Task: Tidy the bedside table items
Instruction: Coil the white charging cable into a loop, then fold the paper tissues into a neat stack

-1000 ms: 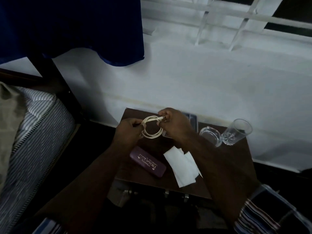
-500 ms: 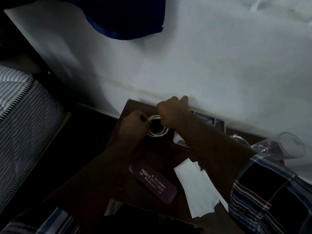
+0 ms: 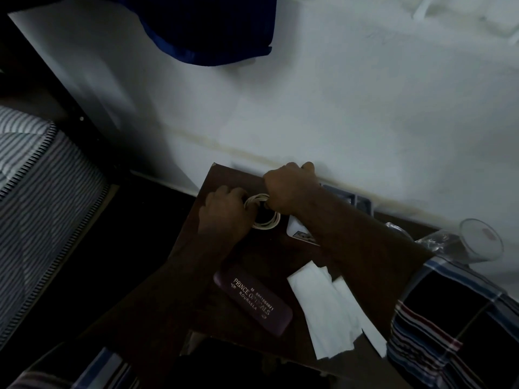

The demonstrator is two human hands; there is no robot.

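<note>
A coiled white cable point(image 3: 265, 217) lies between my hands over the far left part of the dark wooden bedside table point(image 3: 216, 181). My left hand point(image 3: 224, 211) grips the coil's left side. My right hand point(image 3: 289, 186) grips its upper right part, fingers curled round the strands. A maroon spectacle case point(image 3: 254, 300) with gold lettering lies nearer me on the table. White folded papers point(image 3: 334, 310) lie to its right. The hands hide part of the coil.
Two clear drinking glasses point(image 3: 477, 242) stand at the table's right, one partly behind my sleeve. A dark flat box point(image 3: 351, 199) and a white card point(image 3: 297, 231) lie behind my right forearm. A striped mattress point(image 3: 36, 197) is at the left; the white wall is close behind.
The view has dipped and come closer to the table. Both hands have lowered the coiled cable towards the table's far left part, still gripping it.
</note>
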